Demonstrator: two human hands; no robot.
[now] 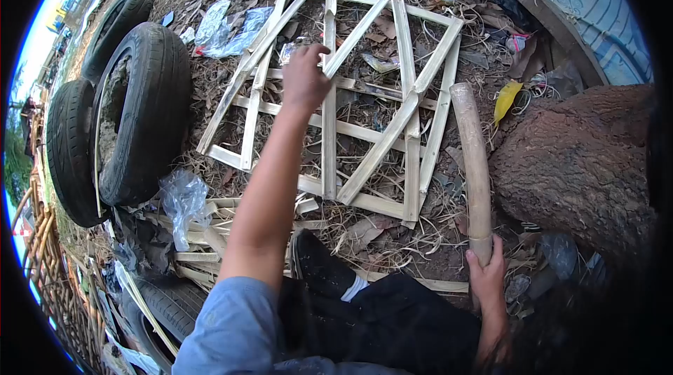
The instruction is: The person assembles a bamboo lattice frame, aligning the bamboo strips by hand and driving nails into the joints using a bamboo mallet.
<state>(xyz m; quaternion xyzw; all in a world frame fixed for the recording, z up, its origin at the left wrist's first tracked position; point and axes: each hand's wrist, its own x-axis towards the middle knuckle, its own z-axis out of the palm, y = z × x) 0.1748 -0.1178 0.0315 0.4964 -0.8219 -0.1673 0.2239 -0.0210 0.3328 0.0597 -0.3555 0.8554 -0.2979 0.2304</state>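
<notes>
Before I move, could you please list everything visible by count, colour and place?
Flat bamboo lattice: one, cream, centre
Thick bamboo pole: one, tan, right of lattice
Rubber tyres: at least four, black, left
Loose bamboo strips: several, pale, below lattice
Crumpled plastic bags: several, clear, around lattice
Rough tree trunk: one, brown, right
Leaf: one, yellow, beside trunk
Patterned sheet: one, blue, top right
Crossed poles: many, tan, left edge
Litter: plenty, mixed, throughout
Shoe: one, black, below lattice
Trousers: one pair, black, bottom
Sleeve: one, blue, bottom
Left hand: one, over lattice
Right hand: one, gripping pole

Pale slatted lattice (329, 130), lying flat, thick stick (474, 165)
</notes>
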